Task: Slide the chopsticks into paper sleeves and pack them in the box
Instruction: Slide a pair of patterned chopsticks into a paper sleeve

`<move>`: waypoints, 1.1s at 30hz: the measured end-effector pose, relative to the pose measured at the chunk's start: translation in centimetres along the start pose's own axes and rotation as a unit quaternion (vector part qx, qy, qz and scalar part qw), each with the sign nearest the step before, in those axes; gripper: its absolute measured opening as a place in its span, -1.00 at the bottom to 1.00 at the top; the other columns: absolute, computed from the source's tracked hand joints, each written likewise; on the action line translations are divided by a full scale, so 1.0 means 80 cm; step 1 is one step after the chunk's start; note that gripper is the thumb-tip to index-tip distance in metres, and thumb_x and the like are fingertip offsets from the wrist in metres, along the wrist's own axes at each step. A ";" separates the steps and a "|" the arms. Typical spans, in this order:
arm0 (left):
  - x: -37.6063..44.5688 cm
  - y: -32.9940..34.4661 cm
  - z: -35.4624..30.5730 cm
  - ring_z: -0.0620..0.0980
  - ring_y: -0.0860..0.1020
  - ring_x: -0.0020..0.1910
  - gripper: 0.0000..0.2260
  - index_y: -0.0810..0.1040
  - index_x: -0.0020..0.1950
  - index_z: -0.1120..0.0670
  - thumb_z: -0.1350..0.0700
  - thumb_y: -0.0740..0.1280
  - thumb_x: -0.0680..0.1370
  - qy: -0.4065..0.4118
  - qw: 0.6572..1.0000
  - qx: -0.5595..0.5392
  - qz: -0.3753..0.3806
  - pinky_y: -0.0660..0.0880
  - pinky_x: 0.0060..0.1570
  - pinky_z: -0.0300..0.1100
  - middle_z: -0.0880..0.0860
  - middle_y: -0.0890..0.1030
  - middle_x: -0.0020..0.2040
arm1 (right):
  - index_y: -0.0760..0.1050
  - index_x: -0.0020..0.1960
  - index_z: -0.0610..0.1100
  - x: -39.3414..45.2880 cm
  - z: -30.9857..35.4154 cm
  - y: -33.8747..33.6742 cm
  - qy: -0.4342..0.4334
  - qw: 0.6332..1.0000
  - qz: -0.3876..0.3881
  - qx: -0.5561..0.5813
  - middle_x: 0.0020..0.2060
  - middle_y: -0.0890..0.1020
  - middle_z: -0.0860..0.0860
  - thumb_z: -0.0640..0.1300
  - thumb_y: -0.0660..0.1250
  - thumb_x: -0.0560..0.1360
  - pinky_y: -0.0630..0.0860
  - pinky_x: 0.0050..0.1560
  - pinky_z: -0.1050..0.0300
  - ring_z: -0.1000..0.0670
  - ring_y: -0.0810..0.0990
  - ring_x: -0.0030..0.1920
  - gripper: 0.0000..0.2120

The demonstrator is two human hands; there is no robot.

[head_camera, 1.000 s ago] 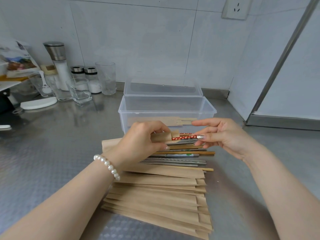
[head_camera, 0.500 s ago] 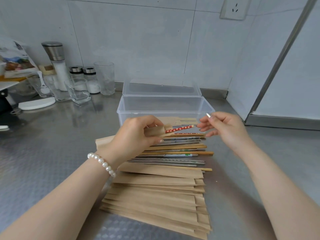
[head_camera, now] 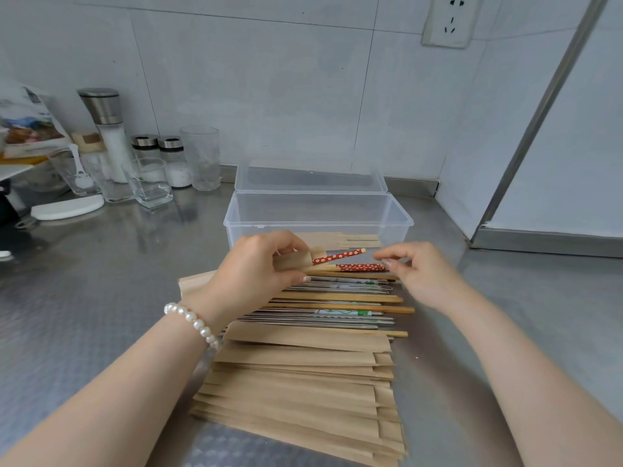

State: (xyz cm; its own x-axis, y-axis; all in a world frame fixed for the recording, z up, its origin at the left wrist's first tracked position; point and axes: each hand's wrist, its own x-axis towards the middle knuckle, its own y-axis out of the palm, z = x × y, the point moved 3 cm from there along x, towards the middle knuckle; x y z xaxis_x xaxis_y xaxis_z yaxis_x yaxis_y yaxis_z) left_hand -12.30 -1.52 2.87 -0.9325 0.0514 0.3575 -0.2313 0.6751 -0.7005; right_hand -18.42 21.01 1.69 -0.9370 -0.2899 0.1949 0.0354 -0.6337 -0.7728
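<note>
Chopsticks (head_camera: 340,291) lie in a loose row on the counter (head_camera: 101,298), long axes running left-right, ends pointing right, between the box and the sleeve stack. Mix of metal, plain wood and printed ones.

Far left, against the wall: grinder (head_camera: 104,129), two small shakers (head_camera: 158,153), several glasses (head_camera: 200,156), white lid (head_camera: 67,207), all well apart from the work area.

Left hand (head_camera: 249,274), pearl bracelet (head_camera: 192,323) on the wrist, pinches one paper sleeve (head_camera: 296,259) at its open end, fingers curled round it. A red flower-print chopstick (head_camera: 338,256) sticks out of that sleeve, tilted slightly up to the right; its inserted part is hidden by paper and hand. The sleeve's left end shows behind the wrist.

Second red chopstick (head_camera: 360,267) lies just below, level, on top of the row. Right hand (head_camera: 418,274) is at its right end, thumb and forefinger together in a pinch; whether they actually grip the tip is hard to tell.

Clear plastic box (head_camera: 317,214) stands just behind the hands, lid open toward the wall, long axis left-right. A few filled sleeves (head_camera: 354,239) lie inside, partly hidden by the left hand.

Stack of empty sleeves (head_camera: 296,382) is nearest the camera, fanned, flaps to the right, near edge cut off by the forearms.
</note>
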 end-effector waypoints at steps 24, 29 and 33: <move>-0.002 0.012 -0.002 -0.06 0.51 -0.11 -0.72 0.57 0.01 -0.05 0.09 0.51 0.34 0.003 0.999 0.020 0.050 0.48 -0.05 -0.15 -0.10 0.56 -0.16 | 0.40 -0.11 -0.04 0.008 -0.016 0.021 0.032 0.985 0.155 -0.072 -0.19 0.42 0.06 -0.13 0.30 0.52 0.28 -0.27 0.30 0.11 0.36 -0.24 -0.92; -0.002 0.012 0.002 -0.07 0.50 -0.11 -0.72 0.57 0.01 -0.07 0.08 0.51 0.34 0.000 0.998 0.021 0.056 0.47 -0.06 -0.17 -0.10 0.56 -0.15 | 0.47 -0.25 0.00 0.004 -0.007 0.006 0.014 0.995 0.055 0.082 -0.31 0.50 0.05 -0.19 0.31 0.51 0.31 -0.26 0.26 0.09 0.40 -0.27 -0.82; -0.001 0.012 0.003 -0.05 0.51 -0.09 -0.72 0.57 0.01 -0.06 0.07 0.51 0.33 0.000 0.998 0.020 0.055 0.48 -0.04 -0.15 -0.08 0.57 -0.14 | 0.54 -0.19 -0.11 0.005 -0.007 -0.018 0.029 0.944 -0.060 0.322 -0.29 0.60 -0.04 -0.24 0.22 0.54 0.39 -0.25 0.20 0.04 0.49 -0.27 -0.81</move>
State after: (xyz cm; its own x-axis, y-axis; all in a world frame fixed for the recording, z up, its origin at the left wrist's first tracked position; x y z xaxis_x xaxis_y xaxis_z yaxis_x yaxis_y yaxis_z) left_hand -12.51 -1.06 1.99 -0.9526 0.1241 0.2776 -0.1386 0.6352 -0.7598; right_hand -19.02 22.22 2.52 -0.9644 -0.1608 0.2101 0.1147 -0.9696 -0.2160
